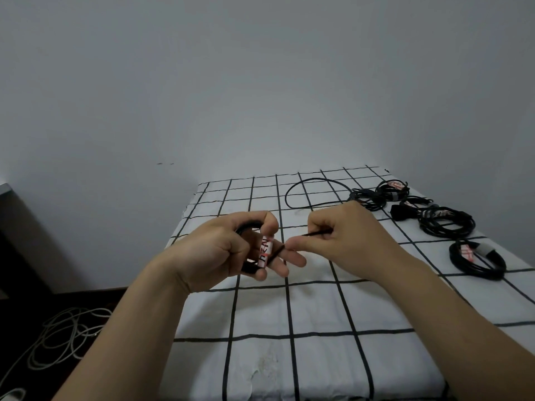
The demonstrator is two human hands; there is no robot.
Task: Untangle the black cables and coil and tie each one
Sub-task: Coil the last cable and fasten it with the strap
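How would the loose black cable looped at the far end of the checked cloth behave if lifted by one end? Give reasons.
Probably floppy: the loose cable is thin and lies in a slack open curve on the checked cloth, so it should dangle. Likely light, being so thin. Untied, unlike the labelled coil, it may snag.

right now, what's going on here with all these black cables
A person seems to be tying up a small black cable coil. The left hand holds the coil, which has a white label, while the right hand pinches a thin black strand running out from it. Several coiled black cables lie on the right of the checked sheet, and one loose cable loop lies farther back, not yet coiled.
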